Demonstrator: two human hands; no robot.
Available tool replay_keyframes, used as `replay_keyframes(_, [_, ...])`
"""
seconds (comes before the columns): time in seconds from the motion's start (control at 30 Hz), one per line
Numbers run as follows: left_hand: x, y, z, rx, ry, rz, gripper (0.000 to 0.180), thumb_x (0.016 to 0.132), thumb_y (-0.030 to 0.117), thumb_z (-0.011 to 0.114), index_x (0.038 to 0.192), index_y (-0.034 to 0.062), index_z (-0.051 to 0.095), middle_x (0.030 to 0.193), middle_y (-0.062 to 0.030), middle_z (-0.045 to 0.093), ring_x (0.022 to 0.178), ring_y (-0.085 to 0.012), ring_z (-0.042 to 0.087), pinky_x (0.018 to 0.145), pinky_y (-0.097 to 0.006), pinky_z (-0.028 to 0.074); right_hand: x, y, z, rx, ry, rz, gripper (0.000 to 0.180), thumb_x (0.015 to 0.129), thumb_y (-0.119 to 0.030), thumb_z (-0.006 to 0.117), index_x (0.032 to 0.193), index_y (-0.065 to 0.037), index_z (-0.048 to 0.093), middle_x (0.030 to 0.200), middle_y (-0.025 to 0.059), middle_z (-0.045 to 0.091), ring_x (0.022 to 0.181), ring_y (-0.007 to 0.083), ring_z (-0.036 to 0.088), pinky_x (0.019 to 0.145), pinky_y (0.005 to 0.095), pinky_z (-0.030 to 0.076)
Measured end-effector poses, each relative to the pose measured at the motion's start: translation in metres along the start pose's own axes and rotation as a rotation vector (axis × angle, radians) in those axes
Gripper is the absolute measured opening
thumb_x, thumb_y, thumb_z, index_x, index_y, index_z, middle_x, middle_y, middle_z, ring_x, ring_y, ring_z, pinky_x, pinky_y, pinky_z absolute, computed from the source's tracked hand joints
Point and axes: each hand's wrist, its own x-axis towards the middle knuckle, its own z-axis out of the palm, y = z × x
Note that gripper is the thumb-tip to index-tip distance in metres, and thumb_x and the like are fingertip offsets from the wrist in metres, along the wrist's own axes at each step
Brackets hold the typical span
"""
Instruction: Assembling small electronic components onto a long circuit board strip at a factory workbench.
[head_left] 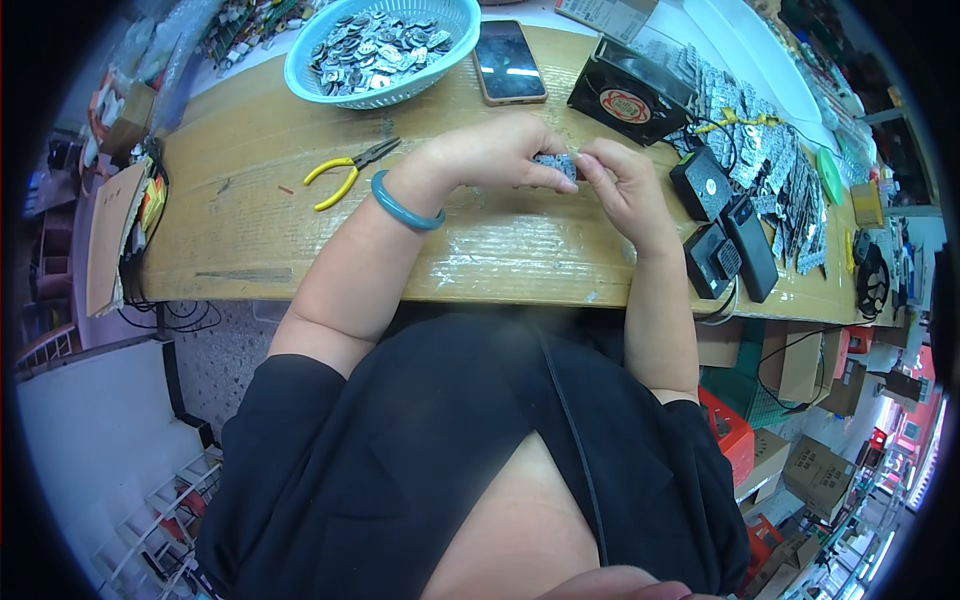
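Note:
Above the table, my left hand is closed round a small silvery-grey flat piece, which looks like the pieces in the bowl; the fingers hide much of it. My right hand pinches at the right end of the same piece, thumb and forefinger pressed together. Left of my left wrist, pliers with yellow handles lie on the tabletop, their jaws pointing away to the right. Beyond my hands stands a light-blue plastic basket holding many small silvery-grey pieces.
A phone lies beside the basket. At the right are a black fan, black boxy devices with cables, and a heap of silvery-grey strips. Brown cardboard covers the table. Boxes stand on the floor at the right.

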Motion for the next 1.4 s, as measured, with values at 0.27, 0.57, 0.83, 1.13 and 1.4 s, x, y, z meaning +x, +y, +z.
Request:
replay_keyframes(0.27, [0.001,0.008,0.000,-0.033,-0.043,-0.168,0.037,0.082,0.032,0.070,0.084,-0.0035,0.062,0.063,-0.0092,0.054,0.059,-0.0145,0.048,0.055,-0.031,0.041,-0.001,0.003,0.002,0.041,0.040,0.071,0.016,0.092,-0.010,0.054,0.084,0.003,0.058,0.070,0.0070,0.055,0.065,0.0127,0.053,0.060,0.0255,0.042])
replay_keyframes(0.57, [0.001,0.006,-0.001,-0.271,0.130,-0.153,0.024,0.088,0.024,0.063,0.093,0.0005,0.066,0.070,0.0000,0.058,0.063,-0.0063,0.052,0.056,-0.022,0.044,-0.001,0.008,-0.001,0.278,0.175,0.224,0.024,0.097,-0.017,0.049,0.085,0.001,0.059,0.071,0.0008,0.058,0.066,0.0063,0.053,0.060,0.0210,0.043])
replay_keyframes(0.83, [0.007,0.008,0.008,-0.337,0.184,-0.144,0.026,0.089,0.025,0.062,0.099,0.0012,0.065,0.074,0.0011,0.058,0.066,-0.0052,0.052,0.056,-0.022,0.044,-0.001,0.014,0.000,0.315,0.156,0.271,0.025,0.098,-0.021,0.047,0.086,-0.002,0.059,0.070,0.0004,0.057,0.063,0.0057,0.053,0.060,0.0207,0.043])
replay_keyframes(1.13, [0.015,0.007,0.025,-0.702,0.194,-0.098,0.025,0.092,0.023,0.057,0.104,0.0012,0.062,0.081,-0.0015,0.060,0.061,-0.0056,0.054,0.054,-0.019,0.046,-0.004,0.024,-0.004,0.879,0.233,0.480,0.024,0.096,-0.026,0.051,0.091,-0.005,0.060,0.070,-0.0010,0.056,0.059,0.0060,0.051,0.055,0.0203,0.044])
replay_keyframes(1.4, [0.012,0.006,0.014,-0.470,0.148,-0.277,0.024,0.092,0.024,0.056,0.102,0.0024,0.062,0.080,-0.0025,0.061,0.058,-0.0044,0.053,0.046,-0.018,0.042,-0.001,0.016,-0.002,0.321,0.185,0.371,0.024,0.096,-0.026,0.050,0.087,-0.006,0.059,0.071,-0.0018,0.055,0.060,0.0038,0.050,0.055,0.0193,0.041])
